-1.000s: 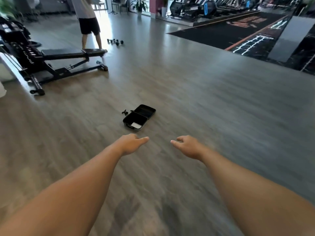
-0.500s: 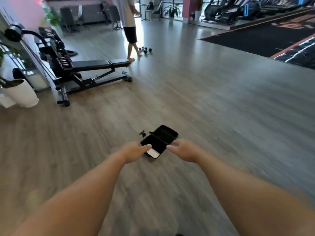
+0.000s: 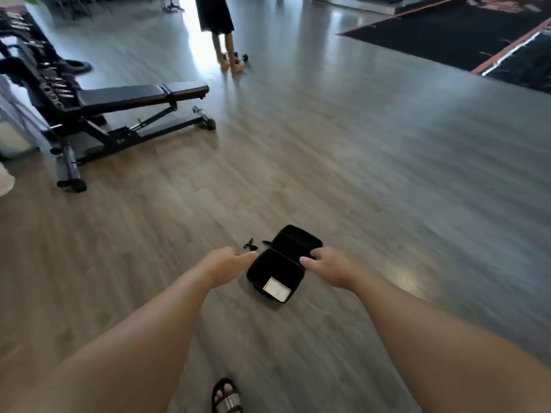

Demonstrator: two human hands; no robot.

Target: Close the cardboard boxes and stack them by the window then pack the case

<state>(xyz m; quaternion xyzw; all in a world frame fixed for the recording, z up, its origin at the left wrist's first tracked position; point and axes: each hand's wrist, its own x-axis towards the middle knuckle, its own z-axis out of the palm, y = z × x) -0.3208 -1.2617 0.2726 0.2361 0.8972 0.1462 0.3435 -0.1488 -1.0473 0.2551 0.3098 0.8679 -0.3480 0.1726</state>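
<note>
The fingers of the left hand and right hand hang loosely curled, holding nothing, above the case, which lies open on the wooden floor. The case looks light and stiff-shelled (a white card sits inside); gripping the rims on both sides should work. Small black parts lie just beside it.

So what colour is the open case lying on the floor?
Black, inside and out; the case shows best in the head view, with a white item in its near half.
</note>
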